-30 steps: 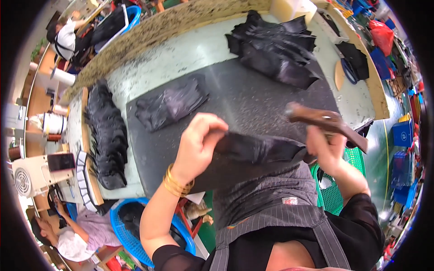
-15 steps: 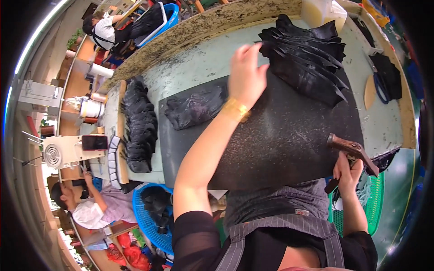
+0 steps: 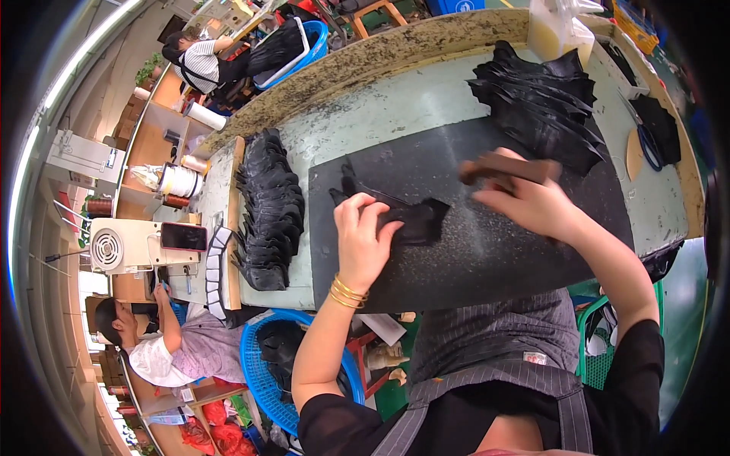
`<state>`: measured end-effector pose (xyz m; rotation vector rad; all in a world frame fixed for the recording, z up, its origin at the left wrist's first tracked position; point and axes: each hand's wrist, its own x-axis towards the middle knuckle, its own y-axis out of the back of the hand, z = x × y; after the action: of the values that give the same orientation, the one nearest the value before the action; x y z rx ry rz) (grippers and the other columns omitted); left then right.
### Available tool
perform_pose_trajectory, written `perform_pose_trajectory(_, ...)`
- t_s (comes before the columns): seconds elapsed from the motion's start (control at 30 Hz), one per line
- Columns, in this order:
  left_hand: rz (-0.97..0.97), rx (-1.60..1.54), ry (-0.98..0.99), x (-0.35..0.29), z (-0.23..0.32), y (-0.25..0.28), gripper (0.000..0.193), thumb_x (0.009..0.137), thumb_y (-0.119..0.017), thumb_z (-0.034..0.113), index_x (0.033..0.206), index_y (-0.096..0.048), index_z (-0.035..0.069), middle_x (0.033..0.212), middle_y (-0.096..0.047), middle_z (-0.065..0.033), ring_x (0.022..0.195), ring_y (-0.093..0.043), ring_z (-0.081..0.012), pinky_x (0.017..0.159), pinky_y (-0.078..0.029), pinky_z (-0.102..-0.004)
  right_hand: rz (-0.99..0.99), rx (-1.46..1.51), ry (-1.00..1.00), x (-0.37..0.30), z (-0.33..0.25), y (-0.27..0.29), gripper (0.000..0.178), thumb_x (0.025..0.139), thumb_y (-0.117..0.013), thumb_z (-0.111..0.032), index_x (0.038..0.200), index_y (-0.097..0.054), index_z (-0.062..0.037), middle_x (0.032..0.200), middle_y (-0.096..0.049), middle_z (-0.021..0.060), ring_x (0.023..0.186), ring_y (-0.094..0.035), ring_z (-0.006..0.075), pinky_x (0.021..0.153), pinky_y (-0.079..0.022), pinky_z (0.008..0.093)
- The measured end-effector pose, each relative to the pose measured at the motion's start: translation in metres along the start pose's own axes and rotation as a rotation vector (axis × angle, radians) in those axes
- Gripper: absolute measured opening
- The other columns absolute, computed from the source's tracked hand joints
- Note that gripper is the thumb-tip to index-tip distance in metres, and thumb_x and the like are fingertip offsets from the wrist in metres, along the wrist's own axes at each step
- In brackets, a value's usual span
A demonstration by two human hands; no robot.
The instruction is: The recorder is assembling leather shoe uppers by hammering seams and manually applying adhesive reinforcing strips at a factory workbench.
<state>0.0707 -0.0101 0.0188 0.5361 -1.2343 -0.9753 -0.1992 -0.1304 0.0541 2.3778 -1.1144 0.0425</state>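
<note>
My left hand (image 3: 365, 237) is bent over a black leather piece (image 3: 420, 220) on the dark work board (image 3: 487, 266), its fingertips and thumb closed on the piece's left part. Narrow dark strips of the piece stick out beyond my fingers; their exact shape is partly hidden. To the right, my right hand (image 3: 536, 201) is wrapped around a brown hammer (image 3: 509, 167), raised over the board and blurred by motion. Beyond it lies a fanned pile of black leather pieces (image 3: 540, 106). A long overlapping row of black pieces (image 3: 270, 209) lies to the left.
A wooden strip (image 3: 233, 228) borders the table's left side, and a worn raised rim (image 3: 365, 53) runs along the back. Scissors (image 3: 648, 144) and a plastic bottle (image 3: 561, 34) stand right. Blue basket (image 3: 258, 365) and green basket (image 3: 597, 368) sit below. Two people work at left.
My left hand has come back from the far pile and down onto a leather piece. My right hand has brought the hammer from the board's lower right edge up over the board.
</note>
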Motion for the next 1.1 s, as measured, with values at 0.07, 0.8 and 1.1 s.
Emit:
perform_pose_trajectory(0.07, -0.012, -0.076, -0.014, 0.001, 0.003, -0.001, 0.032, 0.068, -0.085, 0.010, 0.092, -0.066, 0.006, 0.106, -0.055, -0.0100, 0.101, -0.051, -0.0323, 0.090, -0.044, -0.0415, -0.091, 0.066, 0.113, 0.046, 0.006, -0.036, 0.045, 0.078, -0.079, -0.009, 0.119, -0.060, -0.0011, 0.094, -0.058, 0.0111, 0.077, -0.062, 0.0171, 0.071, -0.052, 0.0310)
perform_pose_trajectory(0.8, -0.342, -0.462, 0.349, -0.034, 0.041, 0.111, 0.039, 0.083, -0.069, -0.004, 0.121, -0.060, 0.004, 0.094, -0.072, -0.0157, 0.088, -0.073, -0.0290, 0.073, -0.057, -0.0338, -0.064, -0.323, 0.129, 0.100, 0.019, -0.069, 0.033, 0.085, -0.074, -0.016, 0.108, -0.058, 0.0018, 0.086, -0.066, 0.0139, 0.080, -0.065, 0.0241, 0.071, -0.051, 0.0351)
perform_pose_trajectory(1.1, -0.723, -1.105, 0.394, -0.015, 0.067, 0.010, 0.037, 0.093, -0.063, -0.002, 0.128, -0.056, 0.006, 0.107, -0.071, -0.0116, 0.104, -0.067, -0.0179, 0.090, -0.052, -0.0309, -0.128, 0.253, -0.385, -0.054, -0.016, -0.015, 0.036, 0.086, -0.077, -0.009, 0.117, -0.061, -0.0018, 0.087, -0.056, -0.0029, 0.079, -0.054, 0.0052, 0.070, -0.046, 0.0231)
